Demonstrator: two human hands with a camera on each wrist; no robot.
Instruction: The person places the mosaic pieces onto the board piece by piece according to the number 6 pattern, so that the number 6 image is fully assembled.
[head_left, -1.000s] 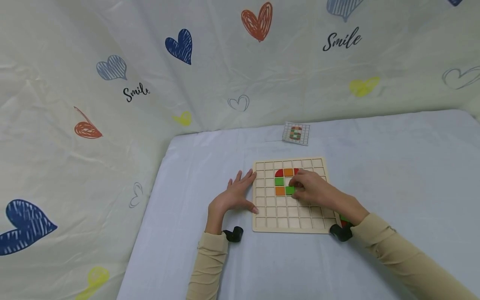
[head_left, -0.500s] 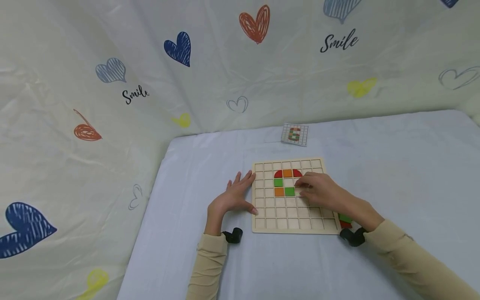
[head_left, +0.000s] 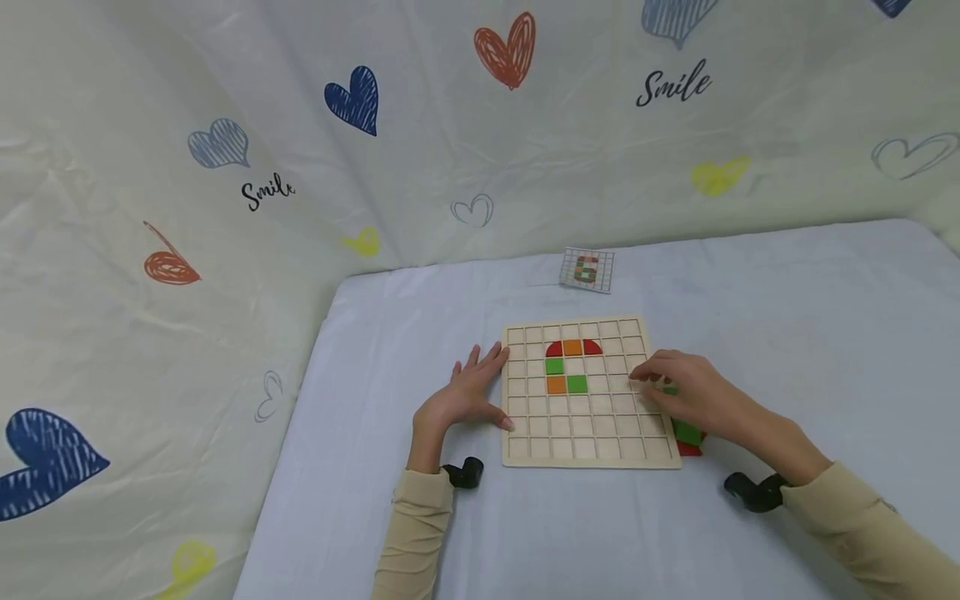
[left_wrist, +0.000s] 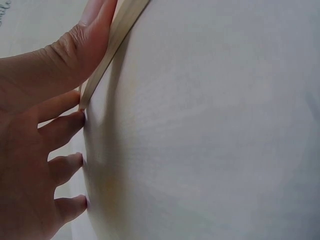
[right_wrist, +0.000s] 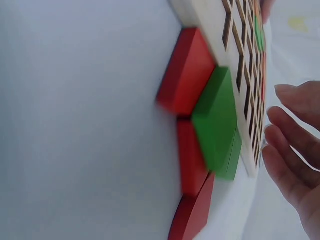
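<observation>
A wooden grid board [head_left: 592, 437] lies on the white cloth in the head view. Set into its cells are a red rounded tile [head_left: 554, 349], an orange tile [head_left: 572, 347], another red rounded tile [head_left: 592, 347], two green tiles [head_left: 577, 384] and a lower orange tile [head_left: 557, 385]. My left hand [head_left: 467, 397] spreads its fingers and thumb along the board's left edge. Over the right edge hovers my right hand [head_left: 693, 390], fingers slightly bent and holding nothing. Below it, loose green blocks [right_wrist: 217, 120] and red blocks [right_wrist: 187, 75] lie piled against the board, partly hidden in the head view.
A small card [head_left: 587, 270] printed with a coloured grid pattern lies behind the board, near the back of the table. A backdrop cloth [head_left: 420, 167] with hearts and lettering rises behind and to the left. Black wrist cameras [head_left: 465, 472] sit by both cuffs.
My right hand has drawn back to the right from the tiles, off the middle of the board to above the loose blocks, uncovering the upper right red tile. The left hand stays in place.
</observation>
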